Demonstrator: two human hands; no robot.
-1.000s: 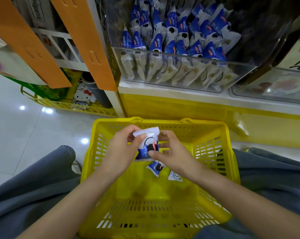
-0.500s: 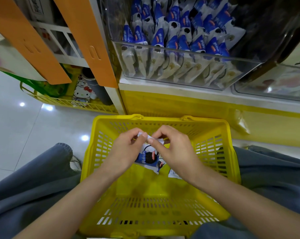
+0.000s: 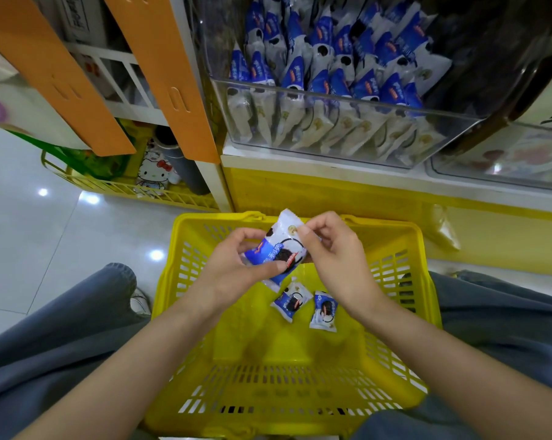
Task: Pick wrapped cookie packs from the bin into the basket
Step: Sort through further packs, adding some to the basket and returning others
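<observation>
Glossy pale floor tile [image 3: 30, 249] runs along the left of the view, and a yellow shelf base [image 3: 331, 198] crosses the background.

Left hand [image 3: 233, 268]: the fingers are curled round the lower, blue end of one wrapped cookie pack [image 3: 276, 249], with the thumb laid across its front. Right hand [image 3: 335, 258]: thumb and forefinger pinch the upper, white end of the same pack. Its other fingers are loosely curled and hold nothing else. The pack is tilted and sits above the far half of the yellow basket [image 3: 178, 281], clear of the basket floor.

Two more packs [image 3: 290, 301] [image 3: 324, 311] lie on the basket floor just below the hands, side by side with a narrow gap between them. The basket sits between the person's legs in grey trousers [image 3: 62, 328]. A pale shoe [image 3: 140, 304] shows beside the left knee.

Above and beyond the basket, a clear plastic bin [image 3: 452, 115] rests on the shelf top. It is filled with blue-and-white packs [image 3: 331, 58] of the same kind, standing in close rows. A second clear bin [image 3: 506, 182] adjoins it on the right; its contents are too blurred to identify.

To the left, two orange panels [image 3: 170, 74] [image 3: 52, 74] slant across a white rack. Below them, a low yellow tray [image 3: 173, 195] holds a cartoon cat item [image 3: 154, 173] and a dark cylinder [image 3: 186, 166].
</observation>
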